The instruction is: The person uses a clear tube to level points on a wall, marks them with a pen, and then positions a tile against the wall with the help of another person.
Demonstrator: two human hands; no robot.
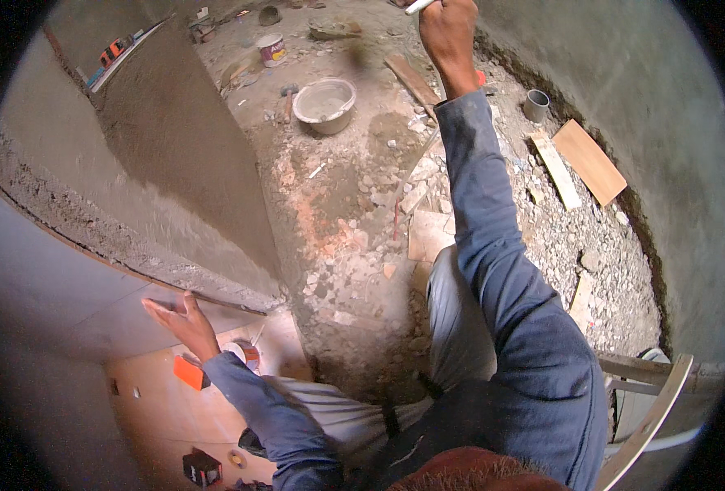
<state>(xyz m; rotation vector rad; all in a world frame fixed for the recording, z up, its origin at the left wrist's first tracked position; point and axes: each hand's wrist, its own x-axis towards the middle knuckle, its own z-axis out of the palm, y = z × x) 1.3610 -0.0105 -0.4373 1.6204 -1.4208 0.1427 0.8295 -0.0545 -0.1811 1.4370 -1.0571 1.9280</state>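
My right hand (447, 42) is stretched far forward at the top edge, its fingers closed round a white stick-like object (418, 6). Most of that object lies out of the picture, so its kind does not show. At the lower left, my left hand (189, 326) has its fingers extended and the thumb apart, with nothing held. It is against or very near the smooth pale wall face (92, 286), just below the rough plaster edge (145, 262); whether it touches I cannot tell.
Rubble (603, 254) covers the ground at right, with boards (590, 162) and a grey pipe piece (536, 105). A pale basin (325, 106) and a paint bucket (271, 50) stand ahead. An orange-black tool (115, 52) rests on the wall top. A wooden rail (653, 417) curves at lower right.
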